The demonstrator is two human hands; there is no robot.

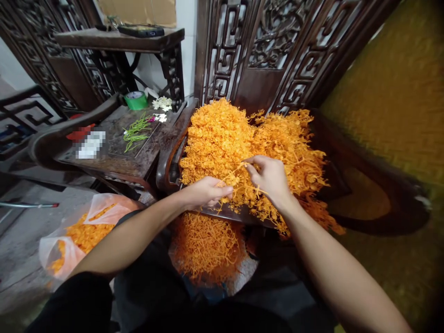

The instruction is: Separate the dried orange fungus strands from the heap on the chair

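A large heap of orange stringy pieces (222, 134) covers the dark wooden chair seat in the middle. In front of it, my left hand (210, 190) is closed, thumb on fingers, on an orange strand (231, 179). My right hand (268, 178) pinches the upper end of an orange strand between thumb and forefinger, slightly right of and above my left hand. Whether both hands hold the same strand is hard to tell. Below the seat edge, between the legs, a container holds more loose orange strands (208, 243).
At the left, a plastic bag (62, 249) holds orange pieces on the floor. Green tape (135, 100), green stems (137, 132), white flowers (162, 103) and a red item (79, 132) lie on a wooden table (114, 162). Carved wooden panels (263, 88) stand behind.
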